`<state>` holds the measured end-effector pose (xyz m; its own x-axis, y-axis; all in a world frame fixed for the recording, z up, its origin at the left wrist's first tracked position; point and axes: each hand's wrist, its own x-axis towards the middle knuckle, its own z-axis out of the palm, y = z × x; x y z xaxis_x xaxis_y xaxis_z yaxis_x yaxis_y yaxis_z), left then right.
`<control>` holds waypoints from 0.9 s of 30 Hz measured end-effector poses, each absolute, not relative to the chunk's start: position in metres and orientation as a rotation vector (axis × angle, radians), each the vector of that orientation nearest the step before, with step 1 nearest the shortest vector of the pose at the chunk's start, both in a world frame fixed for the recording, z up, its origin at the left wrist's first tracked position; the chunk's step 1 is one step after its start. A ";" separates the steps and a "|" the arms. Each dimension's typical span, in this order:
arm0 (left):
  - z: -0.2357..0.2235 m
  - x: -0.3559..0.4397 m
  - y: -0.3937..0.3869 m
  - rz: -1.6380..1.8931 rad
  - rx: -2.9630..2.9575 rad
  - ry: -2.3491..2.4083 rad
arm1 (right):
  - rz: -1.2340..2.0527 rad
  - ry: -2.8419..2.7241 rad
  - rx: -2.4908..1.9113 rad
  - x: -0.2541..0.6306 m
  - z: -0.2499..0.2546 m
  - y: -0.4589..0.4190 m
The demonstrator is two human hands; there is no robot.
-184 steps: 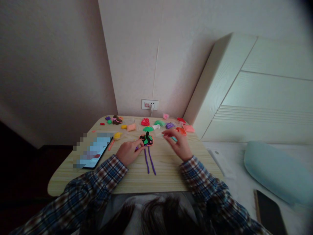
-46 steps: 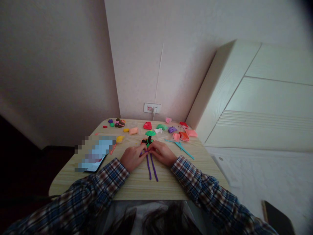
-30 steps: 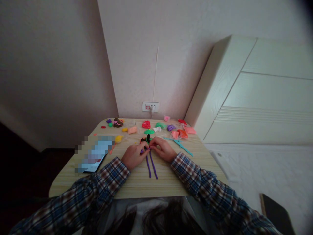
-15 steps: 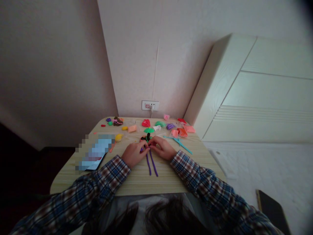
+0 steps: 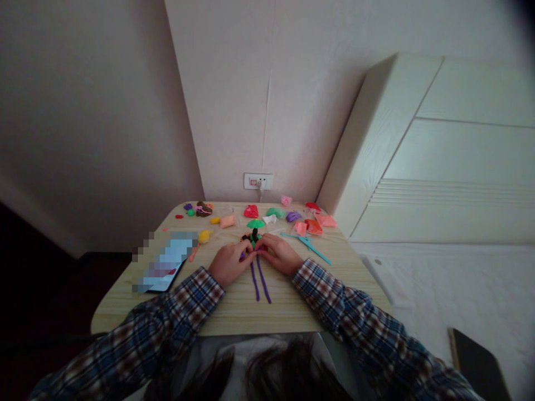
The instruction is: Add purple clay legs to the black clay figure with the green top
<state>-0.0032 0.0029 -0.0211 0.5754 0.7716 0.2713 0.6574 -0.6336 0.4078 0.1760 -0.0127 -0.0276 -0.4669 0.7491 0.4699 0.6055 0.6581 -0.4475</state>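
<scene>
Two long purple clay strips (image 5: pixel 263 281) run down the table toward me, their far ends under my fingertips. My left hand (image 5: pixel 231 262) pinches at those far ends, fingers closed. From the other side my right hand (image 5: pixel 279 254) pinches at the same spot, its fingertips meeting the left ones. Just beyond my fingers stands a small clay model with a green umbrella-like top (image 5: pixel 256 223) on a black stem; its lower part is partly covered by my hands. A bit of purple clay (image 5: pixel 242 255) shows beside my left fingers.
A phone (image 5: pixel 167 264) with a blurred screen lies at the left. Bagged clay in several colours, such as red (image 5: pixel 251 211) and purple (image 5: pixel 293 216), lines the back. Blue plastic tools (image 5: pixel 314 249) lie to the right. A wall socket (image 5: pixel 258 181) sits behind the table.
My fingertips shift very slightly, still pinched together at the strips' far ends. The whole view has moved a little; the strips lie much as before.
</scene>
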 end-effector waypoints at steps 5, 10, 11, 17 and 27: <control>-0.023 -0.005 0.006 0.596 2.555 1.178 | 0.303 -2.215 -1.065 0.176 -0.028 -0.013; -0.022 -0.004 0.006 0.560 2.547 1.180 | 0.320 -2.212 -1.076 0.177 -0.031 -0.012; -0.021 -0.004 0.005 0.557 2.543 1.187 | 0.322 -2.207 -1.082 0.178 -0.031 -0.011; -0.020 -0.006 0.006 0.568 2.544 1.182 | 0.326 -2.193 -1.139 0.179 -0.031 -0.011; -0.020 -0.007 0.006 0.589 2.553 1.171 | 0.319 -2.212 -1.154 0.179 -0.029 -0.012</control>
<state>-0.0074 0.0061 -0.0202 0.5905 0.7677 0.2489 0.6576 -0.6364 0.4031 0.1785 -0.0118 -0.0288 -0.4293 0.8047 0.4101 0.6560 0.5899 -0.4708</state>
